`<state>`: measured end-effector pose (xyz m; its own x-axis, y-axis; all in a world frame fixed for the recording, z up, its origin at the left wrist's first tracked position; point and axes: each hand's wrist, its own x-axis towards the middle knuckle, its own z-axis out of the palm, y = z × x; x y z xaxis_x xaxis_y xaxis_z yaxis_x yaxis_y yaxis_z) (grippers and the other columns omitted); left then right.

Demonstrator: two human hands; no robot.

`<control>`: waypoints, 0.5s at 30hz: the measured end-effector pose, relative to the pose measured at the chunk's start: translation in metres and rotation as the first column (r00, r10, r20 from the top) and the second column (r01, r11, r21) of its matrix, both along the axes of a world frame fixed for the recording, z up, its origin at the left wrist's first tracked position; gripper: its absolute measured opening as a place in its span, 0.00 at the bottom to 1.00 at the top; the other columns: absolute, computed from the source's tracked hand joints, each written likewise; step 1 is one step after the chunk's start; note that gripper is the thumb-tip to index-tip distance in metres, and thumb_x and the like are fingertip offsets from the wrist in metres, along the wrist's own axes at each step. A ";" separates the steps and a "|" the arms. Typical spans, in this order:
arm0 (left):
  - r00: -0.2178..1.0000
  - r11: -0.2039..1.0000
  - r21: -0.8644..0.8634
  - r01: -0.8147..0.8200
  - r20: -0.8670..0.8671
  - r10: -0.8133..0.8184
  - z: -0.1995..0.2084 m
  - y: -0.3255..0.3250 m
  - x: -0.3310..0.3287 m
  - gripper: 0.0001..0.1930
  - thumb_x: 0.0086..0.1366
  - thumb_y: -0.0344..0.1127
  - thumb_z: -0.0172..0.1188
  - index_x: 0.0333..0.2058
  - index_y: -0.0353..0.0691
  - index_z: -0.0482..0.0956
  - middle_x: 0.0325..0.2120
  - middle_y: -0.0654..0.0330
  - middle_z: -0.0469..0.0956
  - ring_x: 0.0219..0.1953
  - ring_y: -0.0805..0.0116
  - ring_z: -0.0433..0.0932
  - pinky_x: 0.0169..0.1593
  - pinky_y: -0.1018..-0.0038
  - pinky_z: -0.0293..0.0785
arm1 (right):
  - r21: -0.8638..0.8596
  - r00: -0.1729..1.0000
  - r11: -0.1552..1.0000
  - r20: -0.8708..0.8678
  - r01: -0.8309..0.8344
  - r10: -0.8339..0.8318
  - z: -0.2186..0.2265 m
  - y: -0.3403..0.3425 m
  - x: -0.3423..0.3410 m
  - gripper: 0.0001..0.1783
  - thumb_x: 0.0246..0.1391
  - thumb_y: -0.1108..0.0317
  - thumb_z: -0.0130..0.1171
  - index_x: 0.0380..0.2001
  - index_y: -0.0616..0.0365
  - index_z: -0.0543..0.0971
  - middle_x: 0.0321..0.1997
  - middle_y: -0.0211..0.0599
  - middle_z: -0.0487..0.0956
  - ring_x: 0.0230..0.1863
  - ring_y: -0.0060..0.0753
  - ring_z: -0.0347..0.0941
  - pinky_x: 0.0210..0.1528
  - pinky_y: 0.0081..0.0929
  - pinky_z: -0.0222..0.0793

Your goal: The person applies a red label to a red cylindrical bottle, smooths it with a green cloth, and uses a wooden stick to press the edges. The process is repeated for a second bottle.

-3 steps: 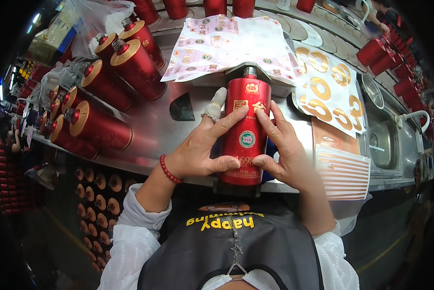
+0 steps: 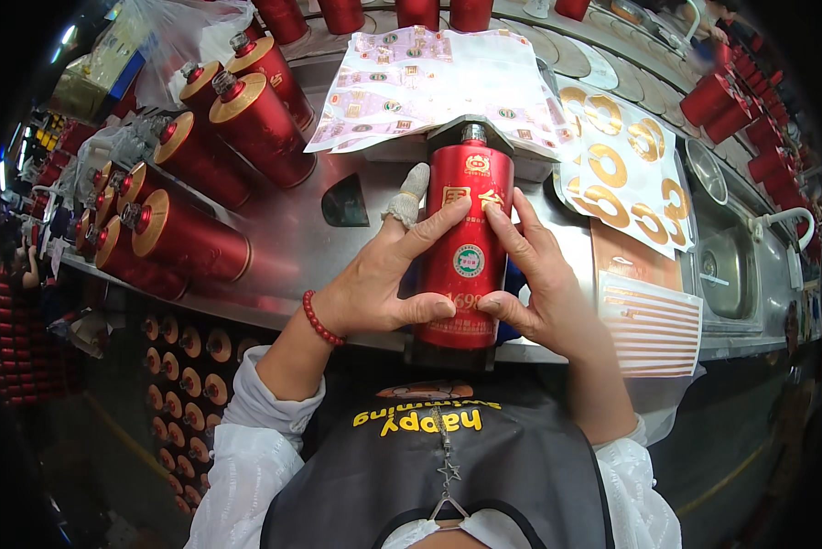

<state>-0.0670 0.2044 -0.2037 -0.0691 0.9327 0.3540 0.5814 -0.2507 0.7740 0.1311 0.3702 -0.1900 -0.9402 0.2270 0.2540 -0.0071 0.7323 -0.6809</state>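
A red glass bottle (image 2: 473, 233) with gold print and a round green-and-white emblem lies in front of me, its neck pointing away, on a dark support (image 2: 484, 127). My left hand (image 2: 367, 285) grips its left side, with thumb and index finger pressed on the front face. A white cover wraps one of that hand's fingertips, and a red bead bracelet circles the wrist. From the right, my right hand (image 2: 550, 285) holds the same bottle, thumb low and index finger beside the gold print. Some fingers of both hands are hidden behind the bottle.
Several red bottles with gold shoulders (image 2: 263, 128) stand on the metal table (image 2: 287, 220) at left. Beyond my bottle lies a printed label sheet (image 2: 448, 78). Gold ring stickers (image 2: 608, 167) and a striped sheet (image 2: 651, 327) lie right, near a sink (image 2: 730, 274). A conveyor (image 2: 530, 46) runs behind.
The red bottles along the far conveyor have shifted slightly, those at the back middle to the right. My hands and the bottle between them stay nearly still.
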 end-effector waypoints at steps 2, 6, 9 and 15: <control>1.000 1.000 -0.009 -0.003 0.000 0.003 0.000 -0.001 0.001 0.50 0.58 0.63 0.66 0.72 0.48 0.56 0.72 0.30 0.35 0.75 0.35 0.36 0.73 0.54 0.42 | -0.002 1.000 1.000 0.001 -0.001 0.001 0.000 0.000 0.000 0.49 0.54 0.38 0.63 0.72 0.51 0.60 0.77 0.61 0.48 0.74 0.61 0.53 0.72 0.46 0.52; 1.000 1.000 -0.031 0.001 0.010 -0.001 -0.001 -0.002 0.001 0.52 0.58 0.65 0.66 0.72 0.43 0.55 0.73 0.36 0.34 0.76 0.41 0.34 0.74 0.54 0.37 | -0.022 1.000 1.000 0.006 -0.004 0.005 0.001 -0.001 0.000 0.50 0.54 0.38 0.63 0.73 0.50 0.59 0.77 0.61 0.48 0.74 0.62 0.52 0.72 0.47 0.52; 1.000 0.999 -0.038 0.007 0.008 -0.007 0.000 -0.002 0.000 0.52 0.58 0.65 0.66 0.72 0.43 0.54 0.73 0.36 0.34 0.76 0.41 0.34 0.74 0.54 0.37 | -0.033 1.000 0.999 0.029 -0.008 0.009 0.002 0.000 0.001 0.50 0.54 0.38 0.63 0.73 0.51 0.59 0.77 0.62 0.49 0.75 0.63 0.51 0.72 0.47 0.51; 1.000 0.999 -0.045 -0.015 -0.017 0.014 0.002 -0.005 0.001 0.58 0.58 0.61 0.67 0.74 0.42 0.41 0.72 0.31 0.34 0.75 0.35 0.34 0.74 0.53 0.38 | 0.127 0.963 0.987 -0.261 0.100 -0.064 0.034 0.007 -0.003 0.29 0.50 0.74 0.68 0.57 0.64 0.73 0.53 0.56 0.78 0.52 0.55 0.78 0.52 0.39 0.76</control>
